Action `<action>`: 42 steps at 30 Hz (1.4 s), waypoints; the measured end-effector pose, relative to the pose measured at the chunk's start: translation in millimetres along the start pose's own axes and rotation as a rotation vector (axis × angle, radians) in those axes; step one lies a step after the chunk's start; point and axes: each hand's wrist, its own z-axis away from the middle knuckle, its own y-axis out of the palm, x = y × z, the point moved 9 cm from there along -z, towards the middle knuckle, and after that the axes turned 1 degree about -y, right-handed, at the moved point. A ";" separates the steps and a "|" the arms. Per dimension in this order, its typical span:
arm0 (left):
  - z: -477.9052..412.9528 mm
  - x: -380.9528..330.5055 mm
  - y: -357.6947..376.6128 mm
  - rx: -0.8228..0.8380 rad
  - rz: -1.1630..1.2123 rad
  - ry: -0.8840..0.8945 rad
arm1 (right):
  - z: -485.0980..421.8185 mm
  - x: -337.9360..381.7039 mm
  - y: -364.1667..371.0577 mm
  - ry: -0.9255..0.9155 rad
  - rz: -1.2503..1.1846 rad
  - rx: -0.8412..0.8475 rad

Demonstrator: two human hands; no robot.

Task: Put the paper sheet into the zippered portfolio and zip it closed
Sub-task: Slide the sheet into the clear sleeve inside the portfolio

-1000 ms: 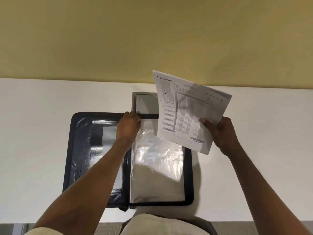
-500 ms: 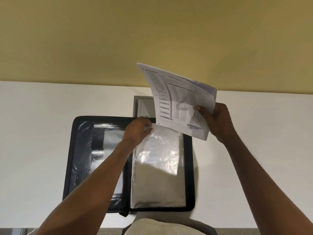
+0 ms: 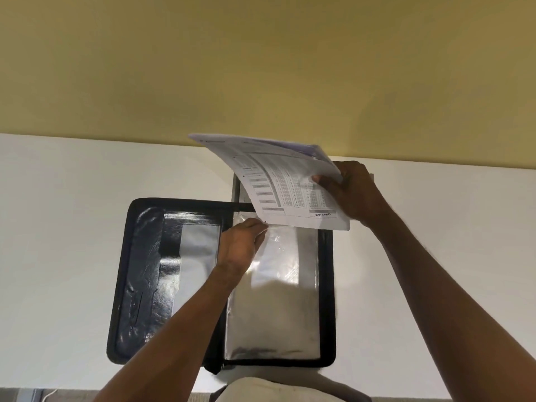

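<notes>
A black zippered portfolio (image 3: 139, 274) lies open on the white table, its right half filled by a clear plastic sleeve (image 3: 278, 300). My right hand (image 3: 352, 195) grips a printed paper sheet (image 3: 278, 187) by its right edge, holding it curved above the sleeve's top. The sheet's lower left corner touches the sleeve's upper edge. My left hand (image 3: 242, 245) pinches the top of the plastic sleeve just under that corner.
The white table (image 3: 58, 227) runs back to a yellow wall (image 3: 261, 68). A grey flat object (image 3: 239, 192) sticks out behind the portfolio's top edge, mostly hidden by the paper. A pale cloth (image 3: 261, 390) shows at the near edge.
My right hand has brought the sheet down and to the left, tilting it flatter over the sleeve's top. My left hand shifted right along the sleeve's top edge.
</notes>
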 end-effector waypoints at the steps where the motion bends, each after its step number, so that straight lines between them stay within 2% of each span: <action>1: -0.6 -0.9 -1.4 -0.010 -0.001 0.008 | -3.5 3.4 4.1 -0.016 0.013 0.021; 9: -8.1 -4.9 -4.4 -0.001 -0.049 -0.018 | -32.7 17.4 44.1 -0.129 0.086 0.188; 21: -27.9 -76.7 35.5 0.127 -0.014 0.002 | -53.0 -9.3 69.6 0.061 -0.041 0.238; 27: -33.6 -119.4 49.9 0.126 -0.097 0.033 | -50.3 -6.3 72.6 0.032 -0.061 0.240; 31: -32.6 -128.9 52.4 0.146 -0.071 -0.027 | -49.1 -6.9 75.6 0.048 -0.059 0.246; 35: -23.8 -131.5 47.5 0.081 -0.150 0.109 | -50.2 -7.1 76.2 0.068 -0.043 0.234; 38: -6.8 -129.9 26.9 -0.061 -0.009 0.238 | -52.4 -7.5 74.2 0.089 -0.005 0.229; 40: 4.6 -115.2 9.1 -0.155 0.072 0.229 | -53.2 -7.3 70.1 0.091 0.003 0.214; 42: 9.0 -86.9 -2.3 -0.195 0.049 0.121 | -53.9 -5.6 65.6 0.072 -0.001 0.190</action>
